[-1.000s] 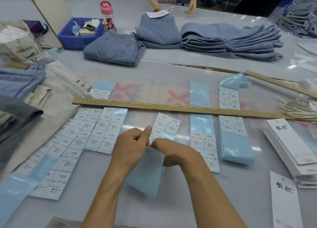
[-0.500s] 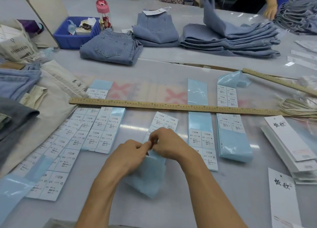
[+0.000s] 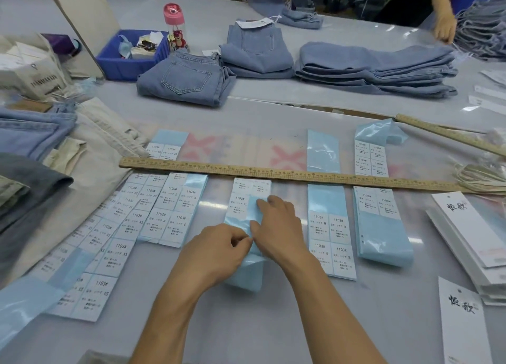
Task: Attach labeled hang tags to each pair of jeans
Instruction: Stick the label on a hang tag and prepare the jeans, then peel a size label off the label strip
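A light blue backing strip with white size labels (image 3: 247,192) lies in front of me, its far end just below the wooden ruler (image 3: 301,175). My left hand (image 3: 219,250) pinches the strip's edge with curled fingers. My right hand (image 3: 278,226) lies over the strip, fingertips on a label and thumb meeting my left fingers at the edge. White hang tags (image 3: 465,226) are stacked at the right, and one hang tag (image 3: 462,320) lies alone near the front. Folded blue jeans (image 3: 186,76) and a jeans stack (image 3: 375,68) sit at the back.
More label sheets lie left (image 3: 158,210) and right (image 3: 331,235), (image 3: 382,226). A bundle of strings (image 3: 482,174) lies by the ruler's right end. A blue bin (image 3: 131,60), a pink bottle (image 3: 175,27) and piled clothes (image 3: 32,188) stand on the left. Another person's hand (image 3: 445,29) works at the far edge.
My right hand has slid forward over the strip while my left keeps its pinch at the edge. At the back, a person has lifted and moved a pair of jeans.
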